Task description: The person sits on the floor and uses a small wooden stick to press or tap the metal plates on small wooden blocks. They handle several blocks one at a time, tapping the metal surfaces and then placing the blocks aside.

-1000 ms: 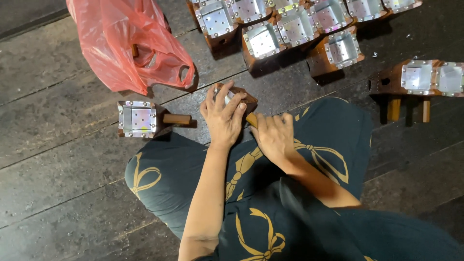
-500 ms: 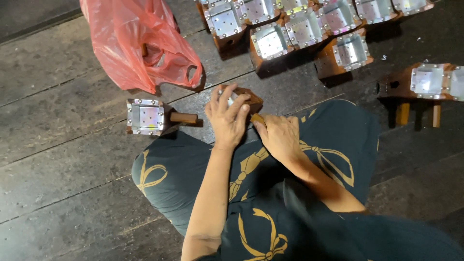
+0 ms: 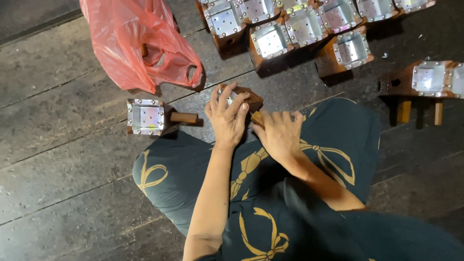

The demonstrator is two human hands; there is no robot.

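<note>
Both hands' fingers grip one wooden box [image 3: 244, 96], left hand [image 3: 226, 121] covering, right hand [image 3: 279, 136] at its handle.

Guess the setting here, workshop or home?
Likely an informal craft workshop, worked seated on a dark plank floor. A batch of metal-lined wooden boxes sits in rows, the left hand presses another wooden box, and a red plastic bag lies nearby.
</note>
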